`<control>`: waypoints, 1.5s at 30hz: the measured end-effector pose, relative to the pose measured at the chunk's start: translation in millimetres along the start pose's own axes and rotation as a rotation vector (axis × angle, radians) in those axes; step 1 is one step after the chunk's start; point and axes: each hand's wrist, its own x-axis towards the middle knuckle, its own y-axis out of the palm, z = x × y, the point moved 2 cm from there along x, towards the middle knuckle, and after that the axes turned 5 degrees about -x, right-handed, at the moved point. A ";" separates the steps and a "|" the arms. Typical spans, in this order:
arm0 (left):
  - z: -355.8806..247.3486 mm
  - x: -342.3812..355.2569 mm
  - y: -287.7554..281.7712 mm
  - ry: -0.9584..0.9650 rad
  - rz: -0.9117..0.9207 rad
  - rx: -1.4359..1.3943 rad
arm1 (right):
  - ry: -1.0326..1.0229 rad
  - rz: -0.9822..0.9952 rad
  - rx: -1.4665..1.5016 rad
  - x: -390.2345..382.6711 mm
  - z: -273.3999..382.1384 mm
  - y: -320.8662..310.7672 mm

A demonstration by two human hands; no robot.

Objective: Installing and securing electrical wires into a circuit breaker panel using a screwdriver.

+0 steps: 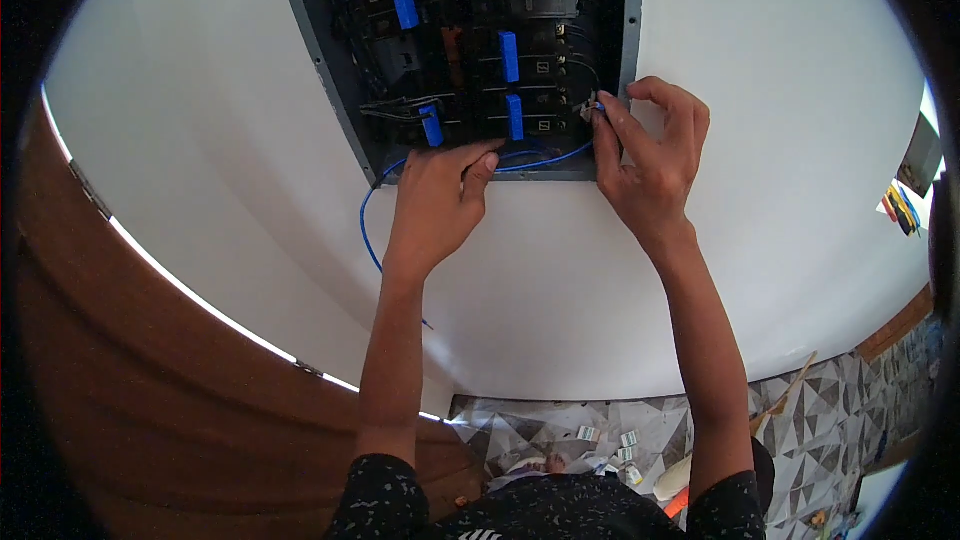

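A dark grey electrical panel box (630, 30) is set in the white wall, with rows of black circuit breakers (545, 2) that have blue toggles (510, 58). My right hand (655, 155) is at the box's lower right side, thumb and index finger pinched on a blue wire (572, 153) beside the lowest breaker's terminal. Whether the wire's end sits inside the terminal is hidden by the fingertips. Along the bottom edge, my left hand (437, 202) has its thumb and fingers closed about the same wire, which passes behind it, loops out left and hangs down past my left forearm.
Brown wooden door (200, 370) with hinges stands to the left. Below, the patterned tile floor (800, 430) holds small white boxes (628, 440) and a wooden stick (790, 392). Bundled coloured wires (902, 210) show at the far right. Black wires (400, 105) cross the panel's lower left.
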 end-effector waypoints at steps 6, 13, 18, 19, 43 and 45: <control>6.0 3.5 -12.4 0.024 0.061 -0.172 | 0.024 -0.028 0.005 -1.6 -0.4 2.6; -1.2 4.7 -11.9 -0.154 -0.014 -0.213 | 0.023 -0.072 0.074 -2.8 3.2 2.8; -1.6 2.3 -7.5 -0.156 -0.104 -0.154 | 0.034 -0.153 0.163 -0.8 1.2 4.5; -2.5 1.9 -7.6 -0.169 -0.122 -0.152 | 0.035 -0.152 0.163 -0.7 2.1 4.7; -4.1 2.2 10.9 -0.022 -0.233 0.248 | -0.034 -0.130 0.025 -0.1 5.6 8.8; -7.9 5.0 10.8 -0.062 -0.135 0.236 | -0.023 -0.118 0.052 -1.6 5.1 11.9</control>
